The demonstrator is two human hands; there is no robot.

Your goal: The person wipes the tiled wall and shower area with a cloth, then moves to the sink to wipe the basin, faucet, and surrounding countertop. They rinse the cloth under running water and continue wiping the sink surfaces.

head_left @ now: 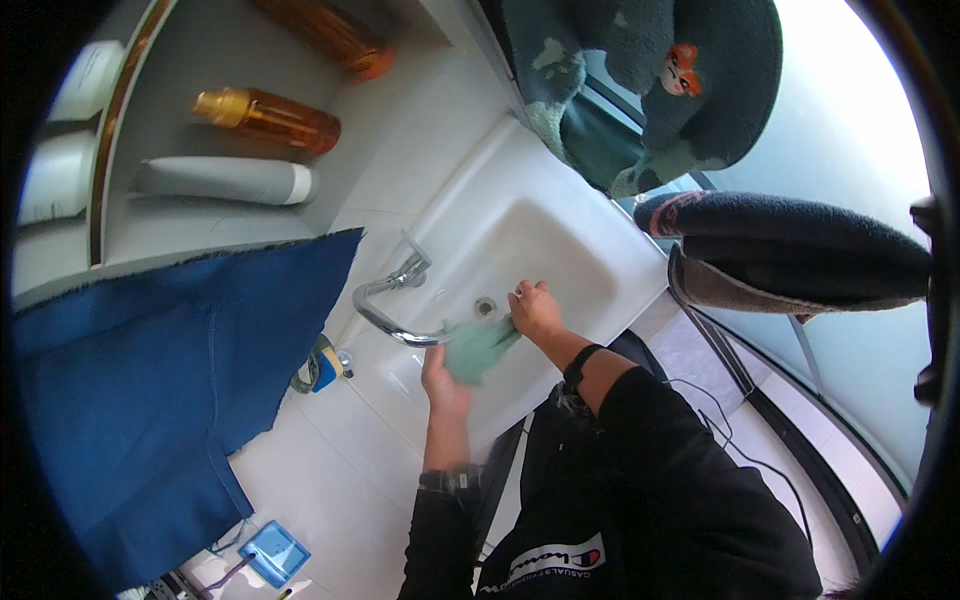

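A light green cloth (478, 350), smeared by motion, stretches between my two hands over the white washbasin (585, 250). My left hand (443, 380) grips its left side, close beside the tip of the chrome faucet (390, 322); some of those fingers are hidden by the cloth. At the other end, my right hand (537, 308) is closed on a bunched corner, near the drain (485, 307). The faucet's curved spout reaches to the cloth's upper left edge. Whether water runs cannot be made out.
Bottles and a grey tube (225, 180) stand in the shelf at upper left. Below it hangs a blue fabric sheet (150, 390). A dark green patterned towel (640, 60) and a dark folded towel (790, 250) hang at right. A blue dish (275, 553) sits lower left.
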